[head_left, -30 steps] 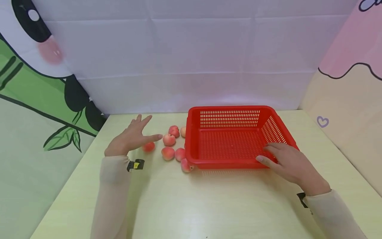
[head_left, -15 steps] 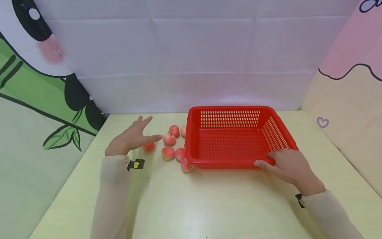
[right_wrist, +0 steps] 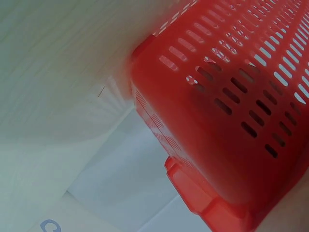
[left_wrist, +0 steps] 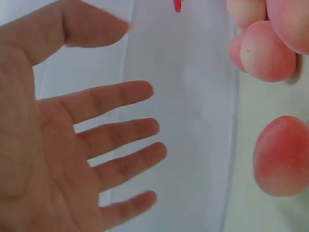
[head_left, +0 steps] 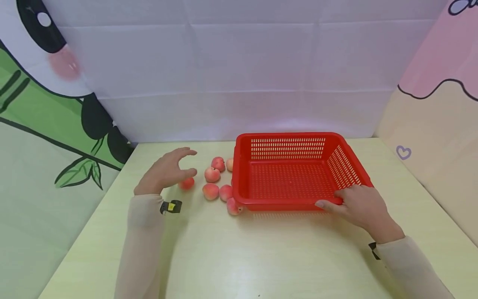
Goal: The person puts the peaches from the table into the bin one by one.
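My right hand grips the near right corner of a red plastic basket, thumb over the front rim and fingers inside. The right wrist view looks at the basket's slotted outer wall, with the fingers showing dark through some slots. My left hand is held in the air at the left, its fingers bent slightly and apart from the thumb, with nothing in the palm. A red peach lies just below its thumb. Several more peaches cluster between that hand and the basket, some partly hidden by the basket's left side.
Everything stands on a pale wooden table. A light cloth backdrop hangs along its back edge, with printed cartoon panels on the left and right sides. Inside the basket only its perforated red floor shows.
My right hand has moved from just over the basket's corner to gripping its rim. My left hand's fingers have bent and drawn in a little. The basket and peaches stay in place.
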Available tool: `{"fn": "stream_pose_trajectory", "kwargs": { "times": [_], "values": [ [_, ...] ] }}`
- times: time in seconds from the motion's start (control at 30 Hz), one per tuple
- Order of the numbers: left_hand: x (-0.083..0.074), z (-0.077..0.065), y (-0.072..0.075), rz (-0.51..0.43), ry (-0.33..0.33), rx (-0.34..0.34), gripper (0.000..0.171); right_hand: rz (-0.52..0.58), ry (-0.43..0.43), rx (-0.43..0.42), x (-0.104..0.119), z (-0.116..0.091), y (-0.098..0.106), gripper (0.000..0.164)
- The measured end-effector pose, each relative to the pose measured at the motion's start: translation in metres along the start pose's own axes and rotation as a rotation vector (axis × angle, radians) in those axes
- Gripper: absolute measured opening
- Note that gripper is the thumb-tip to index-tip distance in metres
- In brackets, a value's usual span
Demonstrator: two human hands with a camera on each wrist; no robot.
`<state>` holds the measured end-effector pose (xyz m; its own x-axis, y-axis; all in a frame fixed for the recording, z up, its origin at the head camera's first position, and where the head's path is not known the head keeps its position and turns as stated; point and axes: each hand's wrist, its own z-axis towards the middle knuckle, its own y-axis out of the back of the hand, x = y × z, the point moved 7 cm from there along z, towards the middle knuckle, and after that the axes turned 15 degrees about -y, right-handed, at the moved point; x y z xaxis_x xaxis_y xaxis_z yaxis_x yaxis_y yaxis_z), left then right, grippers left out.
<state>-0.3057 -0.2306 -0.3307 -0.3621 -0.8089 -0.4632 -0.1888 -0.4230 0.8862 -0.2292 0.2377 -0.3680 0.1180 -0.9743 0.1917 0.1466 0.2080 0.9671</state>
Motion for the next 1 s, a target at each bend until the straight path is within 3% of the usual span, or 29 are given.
{"fn": "stream_pose_trajectory", "kwargs": {
  "times": [0.1,0.2,0.57,0.73,1.0],
  "values": [
    [0.005,0.003,0.001,0.024,-0.023,-0.065,0.060,0.002,-0.003,-0.004,-0.001,-0.001,0.000,0.068],
    [0.013,0.006,-0.002,0.052,-0.019,-0.085,0.057,-0.004,-0.005,-0.006,-0.002,-0.001,-0.001,0.068],
    [0.042,0.016,-0.030,-0.014,0.014,-0.041,0.057,0.014,0.016,-0.040,0.002,0.002,0.002,0.069],
    [0.047,0.019,-0.038,-0.033,0.019,-0.032,0.056,0.010,0.011,-0.040,0.001,0.002,0.002,0.069],
    [0.046,0.023,-0.048,-0.027,-0.047,-0.005,0.056,-0.009,-0.005,-0.022,-0.001,0.001,-0.002,0.069]
  ]
}}
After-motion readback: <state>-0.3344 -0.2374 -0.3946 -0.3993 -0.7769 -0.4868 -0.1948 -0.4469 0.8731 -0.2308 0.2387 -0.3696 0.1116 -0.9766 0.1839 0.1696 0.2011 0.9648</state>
